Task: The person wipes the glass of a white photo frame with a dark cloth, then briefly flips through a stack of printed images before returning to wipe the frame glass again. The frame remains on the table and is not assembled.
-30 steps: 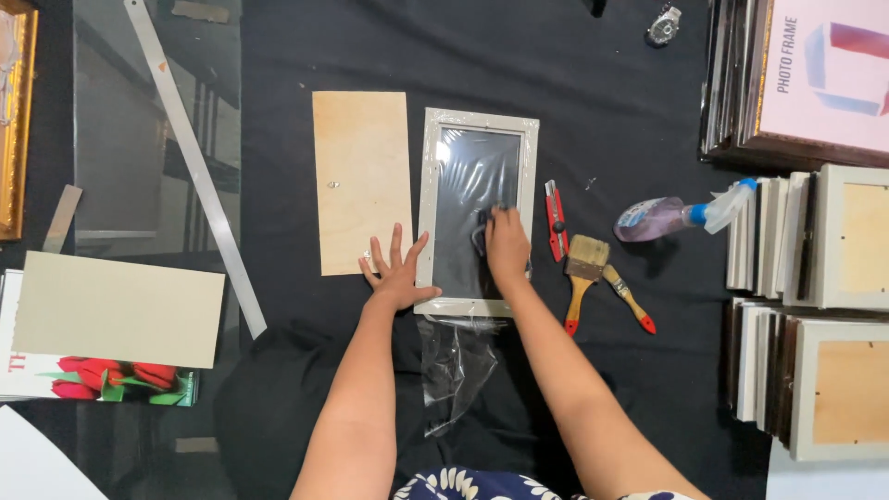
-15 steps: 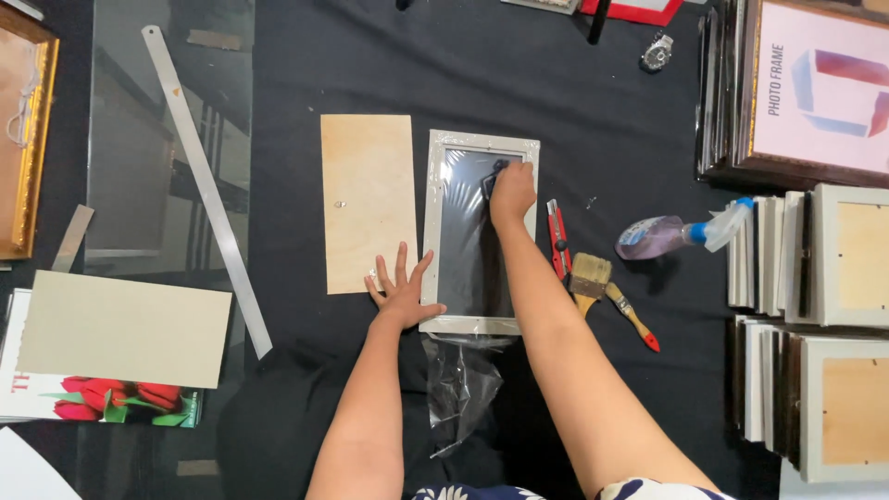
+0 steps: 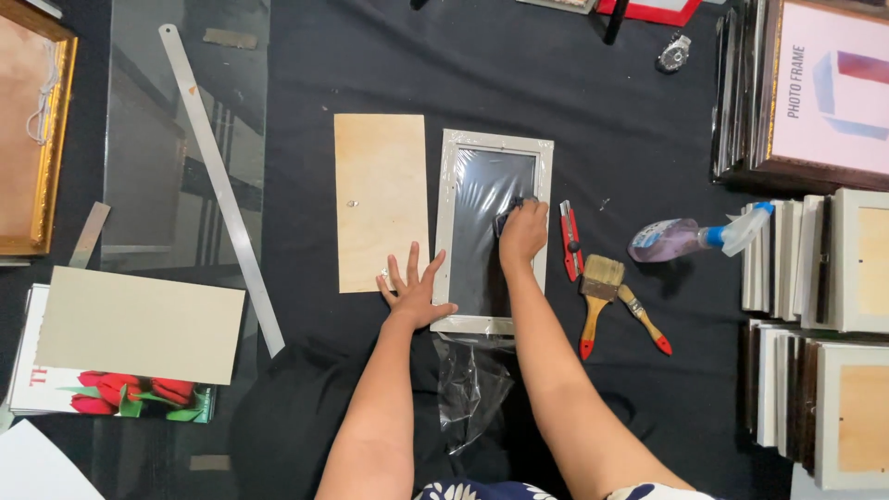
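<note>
The right hand [image 3: 524, 233] has slid back down the frame's [image 3: 447, 231] glass, fingers clamped on a dark pad [image 3: 505, 220]; the left hand [image 3: 414, 294], fingers spread apart, stays pressed at the frame's edge; wiping goes on.

The right hand [image 3: 523, 236] covered most of a dark pad [image 3: 505, 220], so its kind stayed unclear. Frame stacks [image 3: 833, 268] ran off the right edge; the gold frame [image 3: 32, 139] off the left.

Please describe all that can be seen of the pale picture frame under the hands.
The frame is a pale grey-white rectangle with a dark middle pane. It lies flat on the black cloth, long side running away from the person. Clear plastic wrap clings to it and trails off its near end. The right hand presses something small and dark on the pane; the left hand rests by its near left corner, beside a wood board.
</note>
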